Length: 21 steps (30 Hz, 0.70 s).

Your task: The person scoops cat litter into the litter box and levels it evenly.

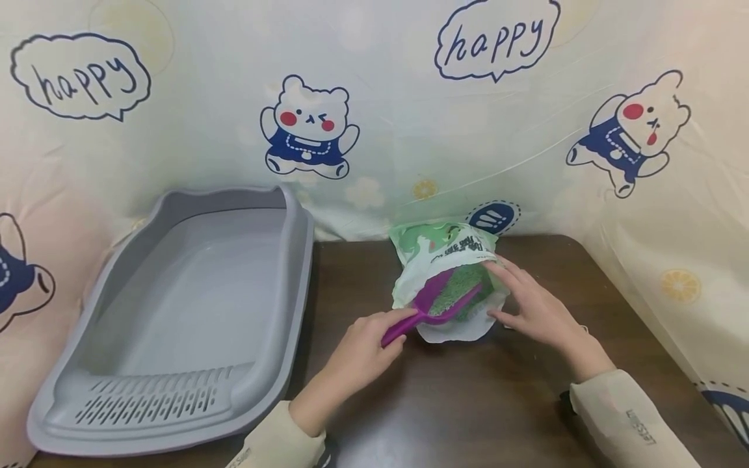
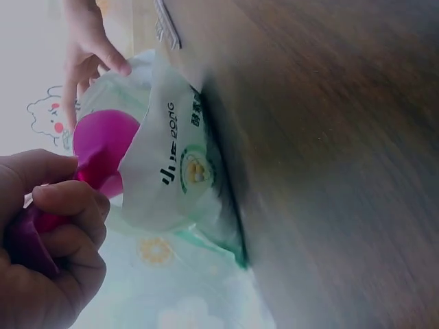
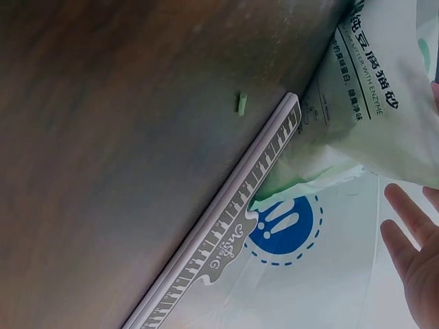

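Observation:
In the head view my left hand (image 1: 363,348) grips the handle of a purple litter scoop (image 1: 433,292). The scoop's head lies in the mouth of a green and white cat litter bag (image 1: 441,244), with green pellets (image 1: 459,292) showing around it. At the bag's right rim is my right hand (image 1: 541,309), its fingers extended along the plastic and its thumb near the lower edge. The left wrist view shows fingers curled round the scoop handle (image 2: 31,240). In the right wrist view, spread fingers (image 3: 405,250) are beside the bag (image 3: 370,103).
A grey litter box (image 1: 298,286) with a slotted front stands left on the brown table (image 1: 456,403). A long bag clip (image 3: 226,212) with a piano-key pattern lies beside the bag, near a single green pellet (image 3: 242,104). A printed cloth (image 1: 380,130) hangs behind.

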Motion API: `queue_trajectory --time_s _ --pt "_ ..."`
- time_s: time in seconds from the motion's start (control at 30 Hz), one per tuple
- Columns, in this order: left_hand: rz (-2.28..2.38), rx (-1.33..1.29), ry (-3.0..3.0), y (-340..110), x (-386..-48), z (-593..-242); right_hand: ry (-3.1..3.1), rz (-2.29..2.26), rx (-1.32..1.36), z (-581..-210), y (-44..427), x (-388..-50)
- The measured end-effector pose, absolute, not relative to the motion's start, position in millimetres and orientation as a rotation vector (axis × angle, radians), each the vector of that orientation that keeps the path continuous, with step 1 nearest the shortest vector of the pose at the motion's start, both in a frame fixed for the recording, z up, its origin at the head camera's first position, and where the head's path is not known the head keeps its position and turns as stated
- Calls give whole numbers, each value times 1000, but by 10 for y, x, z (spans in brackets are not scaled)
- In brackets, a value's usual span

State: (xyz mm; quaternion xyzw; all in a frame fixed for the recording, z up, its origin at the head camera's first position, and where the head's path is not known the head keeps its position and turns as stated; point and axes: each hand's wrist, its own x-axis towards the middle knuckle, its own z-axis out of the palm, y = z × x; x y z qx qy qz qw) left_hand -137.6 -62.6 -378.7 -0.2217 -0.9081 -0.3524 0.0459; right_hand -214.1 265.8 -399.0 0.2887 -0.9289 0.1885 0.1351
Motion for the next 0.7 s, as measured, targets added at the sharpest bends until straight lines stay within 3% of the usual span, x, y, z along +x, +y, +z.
queue_trajectory --time_s 0.7 --pt "-1014 -878 -2710 -846 -1219 -3531 -2710 572 839 -3992 2659 -2136"
